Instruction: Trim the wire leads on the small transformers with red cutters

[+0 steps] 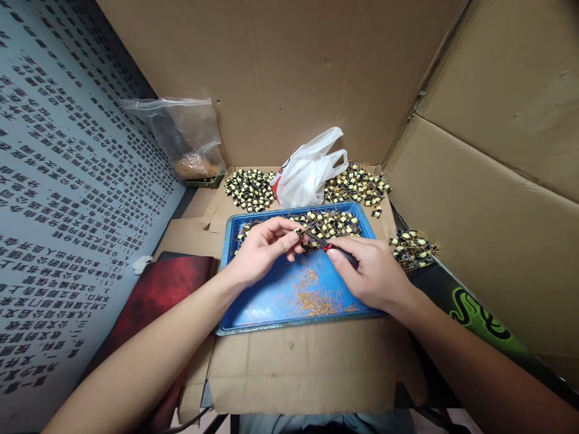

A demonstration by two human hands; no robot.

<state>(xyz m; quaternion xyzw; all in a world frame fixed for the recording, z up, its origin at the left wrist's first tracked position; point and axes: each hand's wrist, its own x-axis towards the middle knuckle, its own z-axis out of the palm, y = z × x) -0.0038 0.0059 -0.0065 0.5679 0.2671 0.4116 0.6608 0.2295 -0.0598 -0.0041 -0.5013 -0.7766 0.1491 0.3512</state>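
Between the thumb and fingers of my left hand (271, 244) is a small black-and-yellow wound coil (298, 231) with thin copper-coloured leads. My right hand (371, 265) is wrapped round the dark handles of a pair of cutting pliers (337, 248) with red accents. The pliers' jaws reach the coil's leads; whether they are closed on a lead is too small to tell. Both hands are above a blue tray (260, 322). Many more such coils (332, 224) fill the tray's far side, and cut wire bits (316, 300) lie scattered nearer me.
Behind the tray are two coil heaps, left (251, 190) and right (357, 185), with a white plastic bag (305, 175) between them. Another coil pile (411, 248) sits at the right. A clear zip bag (194, 141) stands back left. Cardboard walls (289, 72) enclose the table.
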